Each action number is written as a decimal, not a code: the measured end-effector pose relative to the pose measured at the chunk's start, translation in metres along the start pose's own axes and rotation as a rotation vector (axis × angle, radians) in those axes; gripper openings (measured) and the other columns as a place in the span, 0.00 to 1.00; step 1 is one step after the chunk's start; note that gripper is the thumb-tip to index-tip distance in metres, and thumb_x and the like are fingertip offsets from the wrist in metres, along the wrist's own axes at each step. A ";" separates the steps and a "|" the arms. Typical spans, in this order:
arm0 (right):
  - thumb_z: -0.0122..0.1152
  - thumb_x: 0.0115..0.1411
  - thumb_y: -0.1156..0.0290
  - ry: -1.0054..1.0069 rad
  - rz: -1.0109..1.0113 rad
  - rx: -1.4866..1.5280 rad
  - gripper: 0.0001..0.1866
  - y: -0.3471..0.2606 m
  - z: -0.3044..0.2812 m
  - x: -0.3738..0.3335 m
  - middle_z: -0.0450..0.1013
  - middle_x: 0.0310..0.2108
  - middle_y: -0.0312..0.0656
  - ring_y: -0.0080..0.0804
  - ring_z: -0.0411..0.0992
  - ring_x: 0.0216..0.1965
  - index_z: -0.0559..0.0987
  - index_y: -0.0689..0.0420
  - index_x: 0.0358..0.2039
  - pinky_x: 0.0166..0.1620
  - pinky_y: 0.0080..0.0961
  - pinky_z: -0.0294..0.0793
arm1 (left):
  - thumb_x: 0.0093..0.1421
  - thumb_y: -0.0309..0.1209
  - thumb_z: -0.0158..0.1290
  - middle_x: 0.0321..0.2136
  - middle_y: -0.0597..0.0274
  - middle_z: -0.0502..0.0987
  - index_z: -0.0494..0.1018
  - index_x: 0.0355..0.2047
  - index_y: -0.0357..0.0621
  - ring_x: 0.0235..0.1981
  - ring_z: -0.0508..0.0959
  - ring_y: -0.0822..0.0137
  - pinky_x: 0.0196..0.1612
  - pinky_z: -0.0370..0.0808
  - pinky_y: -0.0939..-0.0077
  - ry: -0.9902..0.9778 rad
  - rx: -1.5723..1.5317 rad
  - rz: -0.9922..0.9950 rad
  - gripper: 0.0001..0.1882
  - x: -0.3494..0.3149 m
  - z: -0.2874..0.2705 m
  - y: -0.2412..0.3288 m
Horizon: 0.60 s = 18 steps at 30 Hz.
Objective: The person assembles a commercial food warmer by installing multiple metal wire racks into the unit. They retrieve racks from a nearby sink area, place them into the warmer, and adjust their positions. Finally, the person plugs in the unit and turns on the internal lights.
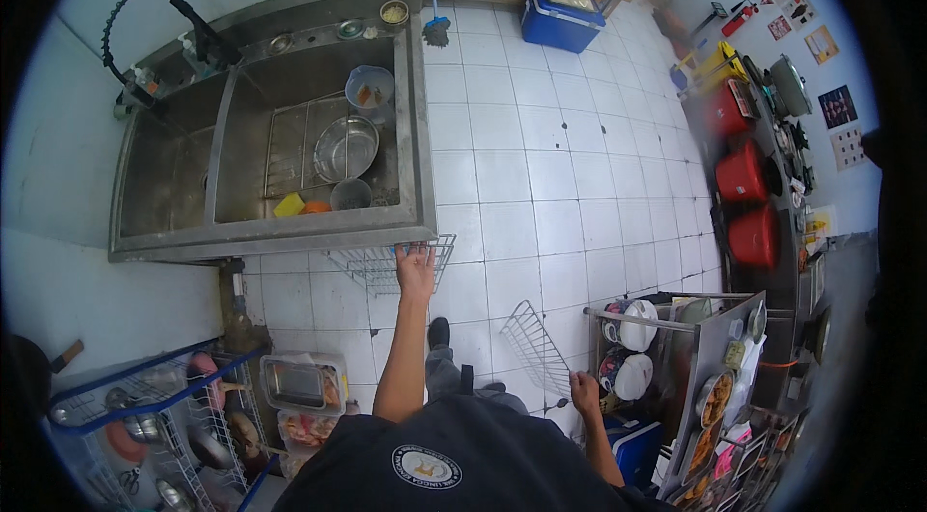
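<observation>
My left hand (416, 269) is at the front edge of the steel sink (280, 240), its fingers curled around the top of a wire rack (379, 264). That rack is tilted and partly hidden beneath the sink's rim. Lower on the right, my right hand (584, 394) grips the corner of a second wire rack (533, 346), which slants up and away over the tiled floor. In the sink's right basin are a metal bowl (346, 149), a pale plastic tub (370, 87), a small grey container (351, 194) and a yellow sponge (289, 205).
Left of me stand a blue-edged dish rack (159, 406) and clear food containers (303, 383). At right is a metal trolley (719, 338) with stacked white-lidded tubs (634, 326). Farther off are a blue cooler (562, 17), a mop (436, 31) and red bins (751, 235).
</observation>
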State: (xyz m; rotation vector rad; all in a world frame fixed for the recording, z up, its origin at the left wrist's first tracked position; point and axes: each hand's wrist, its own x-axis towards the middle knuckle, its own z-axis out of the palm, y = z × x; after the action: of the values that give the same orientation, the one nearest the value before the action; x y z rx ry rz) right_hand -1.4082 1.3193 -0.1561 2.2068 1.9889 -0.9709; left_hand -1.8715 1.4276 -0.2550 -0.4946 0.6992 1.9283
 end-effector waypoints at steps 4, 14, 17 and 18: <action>0.51 0.65 0.59 -0.033 0.020 0.113 0.21 0.005 0.012 -0.005 0.70 0.20 0.54 0.45 0.69 0.22 0.75 0.66 0.25 0.30 0.40 0.66 | 0.48 0.12 0.41 0.50 0.57 0.66 0.57 0.60 0.60 0.57 0.66 0.58 0.65 0.59 0.51 -0.039 -0.014 -0.024 0.39 -0.005 -0.001 0.003; 0.51 0.67 0.60 -0.165 0.059 0.347 0.21 -0.011 0.058 -0.016 0.69 0.18 0.44 0.30 0.65 0.22 0.73 0.65 0.24 0.28 0.34 0.65 | 0.51 0.12 0.43 0.54 0.53 0.63 0.48 0.66 0.61 0.60 0.63 0.54 0.68 0.58 0.52 -0.168 -0.041 -0.018 0.43 -0.021 -0.012 0.005; 0.50 0.67 0.59 -0.163 0.023 0.356 0.22 -0.022 0.069 -0.015 0.69 0.18 0.47 0.35 0.66 0.21 0.73 0.66 0.24 0.28 0.36 0.65 | 0.55 0.15 0.45 0.56 0.52 0.62 0.45 0.67 0.61 0.62 0.61 0.55 0.67 0.58 0.53 -0.146 -0.016 -0.023 0.43 -0.018 -0.010 0.005; 0.50 0.67 0.59 -0.150 -0.003 0.342 0.22 -0.025 0.071 -0.014 0.69 0.18 0.48 0.37 0.66 0.21 0.73 0.66 0.24 0.28 0.36 0.66 | 0.57 0.17 0.46 0.58 0.53 0.61 0.45 0.68 0.62 0.62 0.61 0.57 0.67 0.58 0.53 -0.166 0.011 -0.023 0.42 -0.018 -0.009 0.005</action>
State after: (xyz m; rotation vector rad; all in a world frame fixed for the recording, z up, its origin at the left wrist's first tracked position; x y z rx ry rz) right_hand -1.4610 1.2824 -0.1976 2.2003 1.8779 -1.5280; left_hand -1.8682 1.4079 -0.2498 -0.3298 0.5948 1.9175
